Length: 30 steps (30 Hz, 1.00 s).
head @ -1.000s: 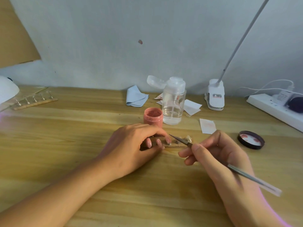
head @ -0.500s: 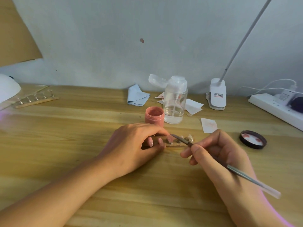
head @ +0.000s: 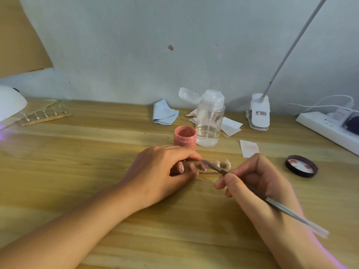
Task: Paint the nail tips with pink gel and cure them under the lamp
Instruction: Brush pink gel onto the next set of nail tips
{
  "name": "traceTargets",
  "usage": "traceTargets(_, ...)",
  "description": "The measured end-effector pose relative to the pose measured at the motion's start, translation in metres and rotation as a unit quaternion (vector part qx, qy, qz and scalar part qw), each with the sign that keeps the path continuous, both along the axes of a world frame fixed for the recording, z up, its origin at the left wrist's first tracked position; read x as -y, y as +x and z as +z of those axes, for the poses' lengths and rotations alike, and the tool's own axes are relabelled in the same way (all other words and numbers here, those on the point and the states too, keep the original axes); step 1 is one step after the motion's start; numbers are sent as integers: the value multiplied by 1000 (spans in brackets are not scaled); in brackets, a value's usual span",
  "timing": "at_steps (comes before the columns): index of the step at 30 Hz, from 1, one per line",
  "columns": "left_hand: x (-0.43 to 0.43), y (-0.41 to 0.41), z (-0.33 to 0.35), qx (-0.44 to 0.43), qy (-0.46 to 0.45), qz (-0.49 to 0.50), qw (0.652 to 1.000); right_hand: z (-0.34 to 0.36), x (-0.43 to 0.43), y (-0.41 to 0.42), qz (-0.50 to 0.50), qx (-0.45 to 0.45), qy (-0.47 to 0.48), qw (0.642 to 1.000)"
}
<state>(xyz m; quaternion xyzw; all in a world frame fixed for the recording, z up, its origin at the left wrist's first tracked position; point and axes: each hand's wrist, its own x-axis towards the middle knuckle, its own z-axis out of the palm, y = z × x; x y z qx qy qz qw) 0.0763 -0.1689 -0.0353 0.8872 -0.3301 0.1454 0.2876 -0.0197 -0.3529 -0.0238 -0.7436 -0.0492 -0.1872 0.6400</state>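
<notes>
— Right grip [head: 258, 183] first: what is it doing?
— Its thumb and fingers pinch a thin brush [head: 291, 212] like a pen. The bristle end reaches left onto the row of nail tips [head: 226, 164].
— And the left grip [head: 159, 171]?
— It's curled over the left end of the wooden strip [head: 210, 172] that carries the tips, holding it down on the desk [head: 97, 181]. Its fingertips sit just beside the brush end.
— So where are the tips exactly?
— On that strip, between the two hands and just in front of the open jar of pink gel [head: 185, 136]. The ones by the left fingers look pink and the ones at the right end look paler, though they're too small to be sure.
— Which step is this?
— Painting, I'd say, partway along the row. This strip isn't at the lamp [head: 9, 101] yet. The lamp sits at the far left edge, well apart, with a second strip of stands [head: 45, 117] just beside it.
— And the next move?
— Likely a light stroke along the tip, with the left grip keeping the strip from sliding. If the bristles run dry, the jar is close for a dip. Once the row is coated, the strip needs carrying level across to the lamp so the wet gel touches nothing.
— The jar lid [head: 301, 166]?
— It's lying inside-up to the right, apart from the work.
</notes>
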Motion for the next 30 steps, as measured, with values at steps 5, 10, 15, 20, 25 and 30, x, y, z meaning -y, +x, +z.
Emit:
traceTargets(5, 1, 0, 4, -27, -3, -13, 1000, 0, -1, -6, 1, 39, -41, 998)
traceTargets(10, 0, 0, 6, -47, 3, -23, 999, 2, -4, -6, 61, -34, -115, 991)
traceTargets(15, 0, -1, 6, -49, 6, -22, 999, 5, -6, -6, 67, -38, -122, 990)
traceTargets(20, 0, -2, 6, -52, 1, -20, 998, 6, -6, -5, 67, -42, -127, 989)
traceTargets(25, 0, -2, 7, -56, -1, -22, 998, 5, -6, -6, 59, -35, -125, 990)
traceTargets(30, 1, -2, 8, -53, -3, -22, 998, 5, -7, -6, 57, -22, -110, 992)
